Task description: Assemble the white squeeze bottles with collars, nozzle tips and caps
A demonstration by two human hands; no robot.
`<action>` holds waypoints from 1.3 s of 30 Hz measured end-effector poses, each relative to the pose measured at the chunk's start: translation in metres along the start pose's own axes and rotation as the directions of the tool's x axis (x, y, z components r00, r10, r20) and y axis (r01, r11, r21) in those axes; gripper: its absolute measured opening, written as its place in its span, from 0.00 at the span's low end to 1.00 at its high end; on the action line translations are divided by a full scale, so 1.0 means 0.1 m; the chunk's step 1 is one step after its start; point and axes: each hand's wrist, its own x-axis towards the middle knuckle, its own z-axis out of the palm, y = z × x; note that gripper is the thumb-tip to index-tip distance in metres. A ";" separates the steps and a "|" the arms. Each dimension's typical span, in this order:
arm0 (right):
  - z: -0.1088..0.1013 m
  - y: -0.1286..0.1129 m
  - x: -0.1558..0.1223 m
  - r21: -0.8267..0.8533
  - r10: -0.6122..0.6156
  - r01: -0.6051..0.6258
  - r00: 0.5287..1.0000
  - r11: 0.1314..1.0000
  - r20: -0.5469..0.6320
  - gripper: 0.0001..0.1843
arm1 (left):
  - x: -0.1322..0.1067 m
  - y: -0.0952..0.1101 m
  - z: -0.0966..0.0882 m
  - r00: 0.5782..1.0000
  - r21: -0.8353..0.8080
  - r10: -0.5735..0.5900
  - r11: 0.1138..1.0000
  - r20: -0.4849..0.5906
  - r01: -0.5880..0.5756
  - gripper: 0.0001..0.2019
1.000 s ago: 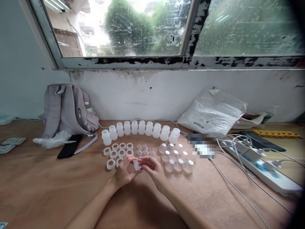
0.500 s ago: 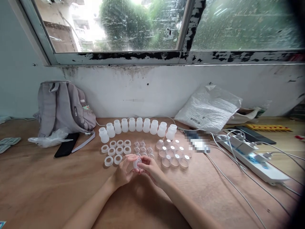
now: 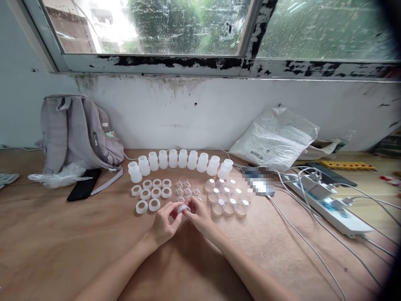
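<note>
hands: left hand (image 3: 163, 225) and right hand (image 3: 200, 217) both pinch one small white ring (image 3: 183, 207) | where: in front of the row of bottles (image 3: 178, 161) | risk: a loose pinch may drop the ring onto the tiny clear pieces (image 3: 187, 193) nearer the bottles

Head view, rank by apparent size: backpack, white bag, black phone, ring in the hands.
1. backpack and white bag: look about alike, so not ranked apart
2. black phone
3. ring, pinched between left hand and right hand
</note>
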 end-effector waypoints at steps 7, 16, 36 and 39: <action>0.02 -0.07 -0.02 -0.153 -0.070 0.061 0.996 0.986 -0.055 0.06 | -0.02 0.04 -0.03 1.000 0.053 0.004 0.999 0.001 -0.004 0.12; 0.05 -0.08 -0.05 -0.142 -0.035 0.030 0.999 0.989 -0.038 0.06 | -0.05 0.07 -0.02 1.000 0.083 -0.011 0.996 -0.013 0.012 0.12; 0.12 -0.08 -0.08 -0.003 0.028 -0.028 1.000 1.000 -0.006 0.08 | 0.03 0.03 0.03 0.957 -0.113 -0.277 0.957 -0.088 0.266 0.06; 0.13 -0.11 -0.09 -0.012 0.002 -0.002 1.000 1.000 -0.030 0.10 | 0.04 0.04 0.01 0.951 -0.196 -0.300 0.939 -0.072 0.281 0.08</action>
